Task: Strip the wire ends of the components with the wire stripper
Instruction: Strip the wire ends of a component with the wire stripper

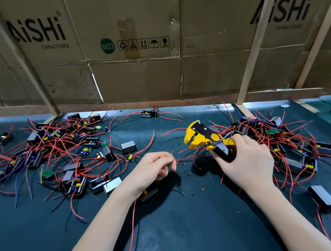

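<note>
- Right hand (247,158) grips the handles of the stripper (206,138), fingers curled round them; yellow head raised off the mat (168,233), pointing left and away. Whether the head's mouth is parted: cannot tell.
- Left hand (154,167) sits just left of the stripper head, not touching it. Fingertips are curled together as if pinching a fine wire end; the pinch itself is too small to confirm.
- A component (148,192) lies partly under the left wrist; a red wire (133,221) runs from there toward the near edge.
- Step, judged: between strips, presenting a wire end to the head.
- Next move calls for: feed the end squarely into the head, then squeeze the handles.
- Insulation bits (183,161) are scattered on the mat between the hands.
- Left pile (50,147) and right pile (291,144) of wired components flank the work area; which is done, cannot tell.
</note>
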